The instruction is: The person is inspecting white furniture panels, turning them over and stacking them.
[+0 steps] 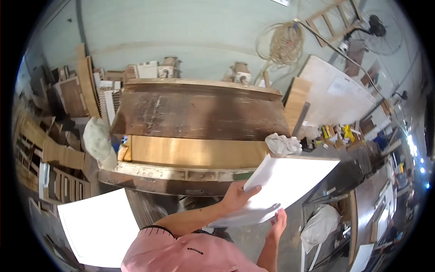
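Observation:
A white rectangular panel (290,181) is tilted in front of me, its upper right corner reaching out past the workbench. My left hand (241,196) is closed on the panel's left edge, thumb lying on the white face. At the lower edge, my right hand (278,222) has its fingers raised and partly spread beside the panel, casting a shadow on it. Whether those fingertips touch the board is hard to tell. Just beyond the panel, a crumpled white cloth (283,144) rests at the right end of a light wooden board (197,153) on the bench.
The dark-topped workbench (195,111) spans the middle. A second white panel (99,226) stands at lower left. A pale cap-like item (97,138) hangs at the bench's left end. A shelf frame with a white sack (321,226) is on the right. Wood offcuts (72,97) crowd the left.

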{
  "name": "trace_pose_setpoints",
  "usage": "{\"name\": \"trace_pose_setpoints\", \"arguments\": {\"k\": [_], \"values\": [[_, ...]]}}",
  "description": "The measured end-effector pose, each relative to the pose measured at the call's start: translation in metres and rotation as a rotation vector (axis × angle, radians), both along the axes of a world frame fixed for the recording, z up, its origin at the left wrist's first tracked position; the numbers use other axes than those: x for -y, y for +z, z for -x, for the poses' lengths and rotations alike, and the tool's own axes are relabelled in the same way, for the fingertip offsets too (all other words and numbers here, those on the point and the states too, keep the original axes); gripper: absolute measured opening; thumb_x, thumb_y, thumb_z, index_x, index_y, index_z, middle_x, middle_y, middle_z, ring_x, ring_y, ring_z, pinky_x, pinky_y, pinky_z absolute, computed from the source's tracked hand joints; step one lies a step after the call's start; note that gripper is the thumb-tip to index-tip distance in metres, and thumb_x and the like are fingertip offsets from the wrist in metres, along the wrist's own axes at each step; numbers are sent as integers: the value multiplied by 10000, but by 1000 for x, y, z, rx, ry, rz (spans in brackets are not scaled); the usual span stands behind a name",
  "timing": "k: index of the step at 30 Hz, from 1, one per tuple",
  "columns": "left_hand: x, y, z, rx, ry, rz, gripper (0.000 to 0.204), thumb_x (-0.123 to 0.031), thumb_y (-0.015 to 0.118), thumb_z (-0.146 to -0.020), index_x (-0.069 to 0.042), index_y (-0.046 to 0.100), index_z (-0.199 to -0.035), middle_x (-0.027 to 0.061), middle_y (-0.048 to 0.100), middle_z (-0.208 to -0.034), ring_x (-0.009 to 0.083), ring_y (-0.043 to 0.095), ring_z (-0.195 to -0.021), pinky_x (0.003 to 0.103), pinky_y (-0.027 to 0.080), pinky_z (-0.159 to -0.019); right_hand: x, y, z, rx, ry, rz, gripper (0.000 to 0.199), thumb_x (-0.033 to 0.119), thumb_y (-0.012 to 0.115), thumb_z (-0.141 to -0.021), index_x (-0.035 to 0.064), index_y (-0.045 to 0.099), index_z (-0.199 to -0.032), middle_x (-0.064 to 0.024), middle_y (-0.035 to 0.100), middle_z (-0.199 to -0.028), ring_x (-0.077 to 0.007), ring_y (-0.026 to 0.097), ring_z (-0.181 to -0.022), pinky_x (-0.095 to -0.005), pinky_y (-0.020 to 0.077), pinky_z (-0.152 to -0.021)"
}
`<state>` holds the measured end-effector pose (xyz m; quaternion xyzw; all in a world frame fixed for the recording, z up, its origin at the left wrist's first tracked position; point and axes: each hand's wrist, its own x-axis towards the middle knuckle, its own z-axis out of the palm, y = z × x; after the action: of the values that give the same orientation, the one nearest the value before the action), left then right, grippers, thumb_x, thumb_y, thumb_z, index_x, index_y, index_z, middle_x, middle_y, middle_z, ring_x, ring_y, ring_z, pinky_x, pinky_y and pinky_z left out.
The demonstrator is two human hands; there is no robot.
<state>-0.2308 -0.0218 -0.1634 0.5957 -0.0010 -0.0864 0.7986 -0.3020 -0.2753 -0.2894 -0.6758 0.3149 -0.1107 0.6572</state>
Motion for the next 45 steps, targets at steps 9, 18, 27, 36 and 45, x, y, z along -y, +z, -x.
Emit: {"name": "trace_pose_setpoints", "arguments": {"k": [9,18,27,36,45], "values": [[-112,56,21,153,449,470,374,-346,628,-1011,-3,665,-1155,32,673,-1006,135,620,-905,306,513,-811,-40,-117,4,-92,8,-546,697,578,435,-1003,103,405,-1512,-116,476,-1477,-303,431,-1362,-484,341,-1117],[-305,44,20,492,841,779,635,-418,503,-1029,31,416,-1469,164,523,-1453,285,492,-1340,417,355,-1155,1,-47,-154,231,90,262,434,342,582,-1027,-56,651,-867,-52,634,-806,-127,539,-764,-323,470,-701],[-412,-124,10,-497,803,62,572,-375,528,-999,20,516,-1411,169,559,-1403,252,529,-1278,359,409,-1068,-46,-37,-306,-58,463,786,442,396,673,-932,-37,662,-846,-219,622,-701,-292,630,-698,-440,485,-662],[-452,-212,-103,-584,749,-352,548,-318,601,-942,25,571,-1368,152,598,-1356,264,528,-1273,345,375,-1091,-120,-82,-447,-184,550,743,489,350,666,-892,21,634,-1253,-249,692,-1149,-390,663,-1095,-447,515,-924],[-472,-240,-258,-791,438,-1342,831,-562,683,-838,-139,429,-1508,269,302,-1569,479,313,-1429,546,297,-1163,-164,-120,-544,-208,570,1034,604,359,749,-829,134,584,-1364,-143,537,-1386,-397,492,-1266,-515,432,-1038]]}}
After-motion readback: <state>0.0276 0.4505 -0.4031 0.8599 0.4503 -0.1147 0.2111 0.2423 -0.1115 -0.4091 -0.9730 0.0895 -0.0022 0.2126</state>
